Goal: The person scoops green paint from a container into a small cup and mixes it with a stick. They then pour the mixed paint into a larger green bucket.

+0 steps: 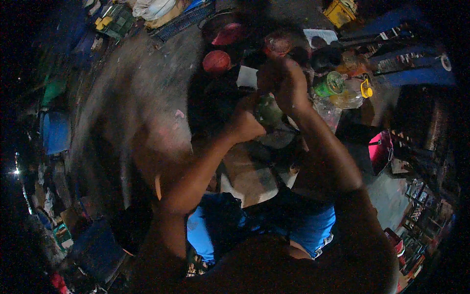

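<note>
My left hand (246, 121) and my right hand (292, 88) are raised close together in front of me, the right one farther out. Both look closed, with the fingers curled in shadow. Whatever they hold between them is too dark to make out. A small white rectangular piece (247, 77) shows just left of the fingers; whether a hand touches it I cannot tell. Below the hands, between my wrists, is a rounded greenish container (269, 110). Beyond them stand a red round bowl or lid (217, 61) and a reddish round tub (278, 45).
On the right lie a green-rimmed container (331, 84) and a clear plastic bottle (348, 95) with a yellow cap. A pink object (380, 152) is farther right. A yellow crate (340, 12) stands at the back, and a dark crate (115, 21) at the far left.
</note>
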Available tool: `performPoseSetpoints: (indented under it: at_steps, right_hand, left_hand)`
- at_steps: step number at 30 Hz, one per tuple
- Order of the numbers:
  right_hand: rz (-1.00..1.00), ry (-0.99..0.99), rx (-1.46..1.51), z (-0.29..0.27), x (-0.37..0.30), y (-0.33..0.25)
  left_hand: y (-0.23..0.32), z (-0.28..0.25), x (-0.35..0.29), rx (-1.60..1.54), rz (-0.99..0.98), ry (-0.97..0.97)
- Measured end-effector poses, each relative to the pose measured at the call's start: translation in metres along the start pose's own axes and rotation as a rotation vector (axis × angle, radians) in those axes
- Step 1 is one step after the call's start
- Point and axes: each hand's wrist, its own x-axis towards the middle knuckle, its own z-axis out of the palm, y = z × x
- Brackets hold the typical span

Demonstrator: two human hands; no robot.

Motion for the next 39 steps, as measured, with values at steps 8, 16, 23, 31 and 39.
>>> performPoseSetpoints:
  at_steps: [8,16,23,31,39]
  right_hand:
    - [-0.053,-0.225,0.086,-0.023,-0.046,-0.047]
    - [-0.055,-0.384,-0.73,-0.032,-0.056,-0.082]
    - [-0.44,-0.337,-1.327,-0.012,-0.066,-0.077]
    - [-0.478,-0.377,-1.457,-0.02,-0.058,-0.023]
    - [-0.309,-0.59,-1.175,-0.011,-0.049,0.016]
  left_hand:
    - [-0.008,-0.03,0.013,0.211,0.108,0.082]
    - [-0.012,-0.06,0.009,0.5,0.155,0.115]
    - [-0.008,-0.066,0.007,0.569,0.21,-0.007]
    - [-0.027,-0.063,-0.001,0.672,0.108,-0.073]
    - [-0.026,-0.065,-0.015,0.659,0.068,-0.102]
